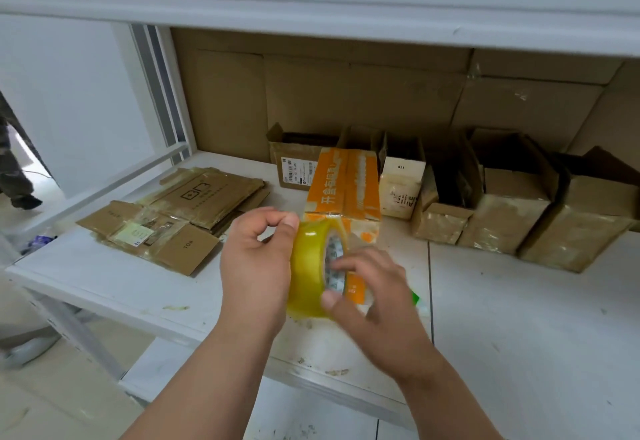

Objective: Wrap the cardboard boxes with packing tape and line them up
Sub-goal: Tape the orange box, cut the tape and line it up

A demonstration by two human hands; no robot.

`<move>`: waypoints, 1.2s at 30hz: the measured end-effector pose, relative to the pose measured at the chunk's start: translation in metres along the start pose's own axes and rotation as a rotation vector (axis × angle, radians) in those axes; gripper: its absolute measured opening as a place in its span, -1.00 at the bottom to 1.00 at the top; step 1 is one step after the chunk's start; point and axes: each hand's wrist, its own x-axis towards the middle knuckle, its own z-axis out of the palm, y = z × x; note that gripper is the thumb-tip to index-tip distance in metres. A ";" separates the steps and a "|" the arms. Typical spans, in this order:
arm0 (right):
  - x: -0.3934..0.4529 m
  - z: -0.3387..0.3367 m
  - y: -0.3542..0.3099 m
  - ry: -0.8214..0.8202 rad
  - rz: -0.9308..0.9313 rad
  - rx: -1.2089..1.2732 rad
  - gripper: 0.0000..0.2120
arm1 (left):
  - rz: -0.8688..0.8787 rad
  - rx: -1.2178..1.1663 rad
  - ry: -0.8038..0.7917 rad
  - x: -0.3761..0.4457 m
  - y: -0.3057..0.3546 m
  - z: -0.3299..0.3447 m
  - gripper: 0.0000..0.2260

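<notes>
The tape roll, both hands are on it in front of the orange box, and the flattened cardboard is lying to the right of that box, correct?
Not quite. In the head view the flattened cardboard lies left of the orange box, not right. The rest holds: left hand and right hand are on the tape roll before it.

We find bare tabletop (519, 318) on the right. Flattened cartons (173, 218) block the left, a box row (502, 204) the rear, a shelf (311, 0) overhead.
</notes>
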 end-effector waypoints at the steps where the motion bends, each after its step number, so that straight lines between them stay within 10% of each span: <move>1: -0.003 0.003 -0.001 -0.100 -0.025 -0.073 -0.57 | -0.023 -0.038 0.022 -0.002 0.003 0.002 -0.93; 12: 0.003 -0.030 -0.019 -0.191 -0.004 -0.112 -0.50 | -0.337 -0.416 0.099 0.005 0.019 0.002 -0.73; 25: 0.022 -0.109 -0.015 -0.080 0.035 0.364 -0.67 | -0.184 -0.487 0.208 0.024 0.032 0.006 -0.93; 36: 0.067 -0.143 0.011 -0.007 0.179 0.069 -0.66 | -0.194 -0.514 0.325 0.035 0.019 0.036 -0.84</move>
